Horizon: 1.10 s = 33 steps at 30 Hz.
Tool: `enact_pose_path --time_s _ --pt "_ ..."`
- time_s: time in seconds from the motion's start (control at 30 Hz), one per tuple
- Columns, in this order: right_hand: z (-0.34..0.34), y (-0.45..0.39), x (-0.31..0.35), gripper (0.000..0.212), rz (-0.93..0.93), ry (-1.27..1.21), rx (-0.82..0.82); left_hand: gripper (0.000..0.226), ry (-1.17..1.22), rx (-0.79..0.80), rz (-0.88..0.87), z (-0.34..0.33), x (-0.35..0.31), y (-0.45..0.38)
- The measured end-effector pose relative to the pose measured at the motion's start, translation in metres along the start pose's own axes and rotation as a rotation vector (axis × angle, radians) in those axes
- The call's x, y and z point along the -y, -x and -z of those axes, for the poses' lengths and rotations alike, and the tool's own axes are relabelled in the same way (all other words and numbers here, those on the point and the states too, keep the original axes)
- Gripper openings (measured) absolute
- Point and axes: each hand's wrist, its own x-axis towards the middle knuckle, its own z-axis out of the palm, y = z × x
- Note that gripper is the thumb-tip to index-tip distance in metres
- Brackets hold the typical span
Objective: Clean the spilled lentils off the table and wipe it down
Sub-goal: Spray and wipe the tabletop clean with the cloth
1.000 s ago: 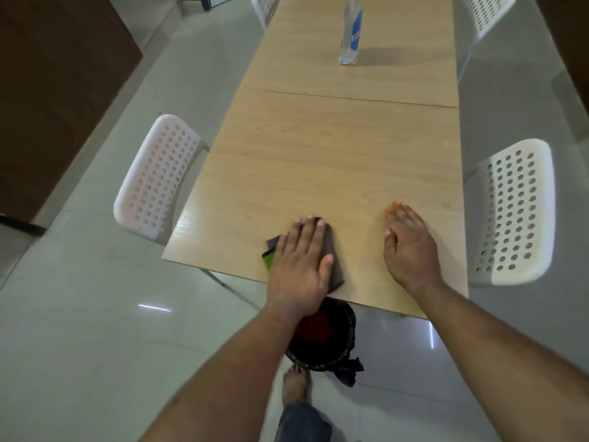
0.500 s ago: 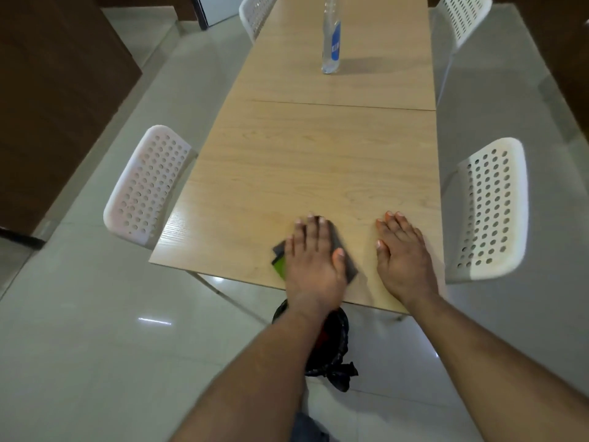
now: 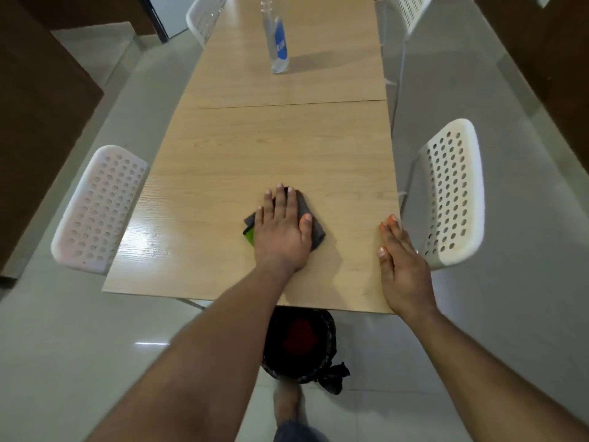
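My left hand (image 3: 282,232) lies flat on a dark grey cloth (image 3: 314,221) with a green edge, pressing it onto the light wooden table (image 3: 255,148) near the front edge. My right hand (image 3: 403,269) rests flat and empty at the table's front right corner, fingers together and partly over the side edge. No lentils show on the tabletop. A small bin (image 3: 302,342) lined with a black bag, something red inside, stands on the floor just under the front edge.
A clear water bottle (image 3: 278,39) with a blue label stands far down the table. White perforated chairs sit at the left (image 3: 98,208) and right (image 3: 452,193), two more farther back. My foot (image 3: 287,406) is beside the bin.
My left hand has pushed the cloth forward, away from the front edge. My right hand has shifted right to the table's corner.
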Motion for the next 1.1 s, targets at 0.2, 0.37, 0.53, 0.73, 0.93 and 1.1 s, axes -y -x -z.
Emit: enact_pose_path --time_s 0.2,0.37,0.53,0.73,0.93,1.1 --pt "0.002 0.002 -0.005 0.055 -0.023 -0.129 -0.047 0.070 0.032 0.008 -0.194 -0.028 -0.081 0.038" --pt "0.007 0.005 0.007 0.059 -0.090 -0.183 -0.061 0.068 0.012 0.050 -0.303 -0.026 -0.046 0.107" --pt "0.007 0.003 0.008 0.062 -0.137 -0.286 -0.050 0.069 -0.030 0.036 -0.288 -0.016 -0.017 0.056" --pt "0.006 0.001 0.002 0.069 -0.171 -0.417 -0.070 0.069 -0.040 0.043 -0.210 -0.018 -0.088 -0.027" --pt "0.012 0.012 0.004 0.065 -0.465 -0.733 -0.244 0.068 0.007 0.034 -0.387 -0.040 -0.122 0.053" --pt "0.012 0.037 0.012 0.080 -0.628 -1.059 -0.094 0.068 -0.016 0.060 -0.406 -0.037 -0.082 0.120"
